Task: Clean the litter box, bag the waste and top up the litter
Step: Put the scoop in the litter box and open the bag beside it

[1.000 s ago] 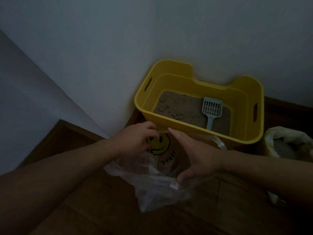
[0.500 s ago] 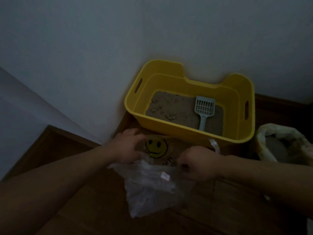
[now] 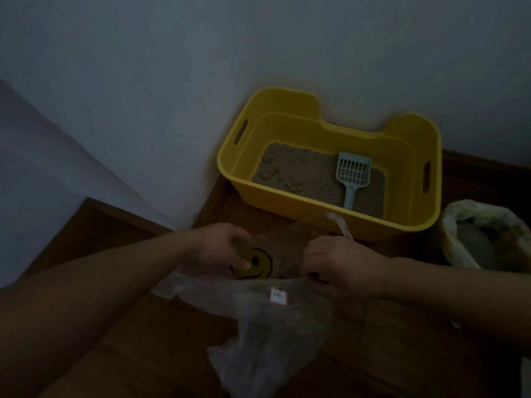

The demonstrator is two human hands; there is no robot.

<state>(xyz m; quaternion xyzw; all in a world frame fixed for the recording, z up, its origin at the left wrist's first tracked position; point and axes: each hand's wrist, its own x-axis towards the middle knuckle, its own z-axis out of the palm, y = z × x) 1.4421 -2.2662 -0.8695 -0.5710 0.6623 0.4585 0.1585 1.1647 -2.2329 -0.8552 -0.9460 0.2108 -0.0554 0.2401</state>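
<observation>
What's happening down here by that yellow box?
A person's left hand and right hand each grip the mouth of a clear plastic bag with a yellow smiley face, seemingly opening it. Behind it, a yellow plastic litter box sits in the corner, a pale blue slotted scoop lying on its sandy litter. An open whitish sack stands beside it.

1. The left grip [image 3: 221,248] is a bare hand, near the middle of the frame.
2. The left forearm [image 3: 100,297] is bare all the way to the lower left corner of the frame.
3. The right grip [image 3: 342,271] is a bare hand, just right of centre.
4. The right forearm [image 3: 459,291] is bare out to the right edge.
5. Dim light hides nails and finer marks.
</observation>
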